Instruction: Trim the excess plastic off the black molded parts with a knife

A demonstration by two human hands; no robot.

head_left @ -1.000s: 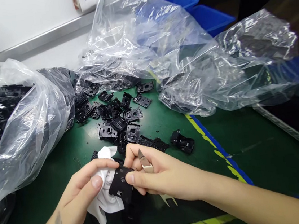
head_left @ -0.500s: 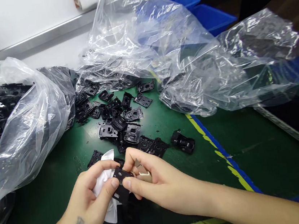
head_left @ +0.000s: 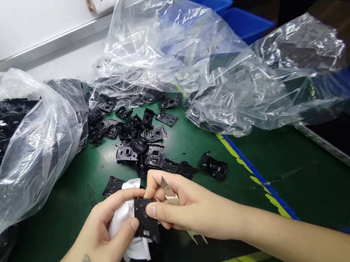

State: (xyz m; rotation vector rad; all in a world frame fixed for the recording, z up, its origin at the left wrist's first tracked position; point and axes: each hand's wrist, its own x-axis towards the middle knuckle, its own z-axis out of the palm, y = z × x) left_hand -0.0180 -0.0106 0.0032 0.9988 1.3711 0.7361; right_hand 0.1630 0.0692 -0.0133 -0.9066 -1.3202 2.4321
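My left hand [head_left: 109, 230] pinches a flat black plastic part [head_left: 147, 224] by its left edge, with a crumpled white cloth [head_left: 119, 219] tucked between palm and part. My right hand [head_left: 192, 207] grips the right edge of that same part with thumb and fingers. A knife blade [head_left: 165, 186] with a slanted tip and a beige holder sticks up out of the right hand's fingers. Below that hand shows a pale forked end [head_left: 197, 237]; whether it belongs to the knife I cannot tell. A similar black part [head_left: 113, 186] lies just beyond the left hand.
Several black plastic parts [head_left: 138, 146] lie heaped on the green table [head_left: 261, 154]. One part [head_left: 214, 166] lies apart to the right. A clear bag of black parts [head_left: 50, 133] stands left, another clear bag [head_left: 219, 78] spreads behind. Blue bins [head_left: 249, 24] are at the back.
The black part has turned in my fingers, so more of its flat face shows. The knife blade stands more upright, and the pale forked end has come into view.
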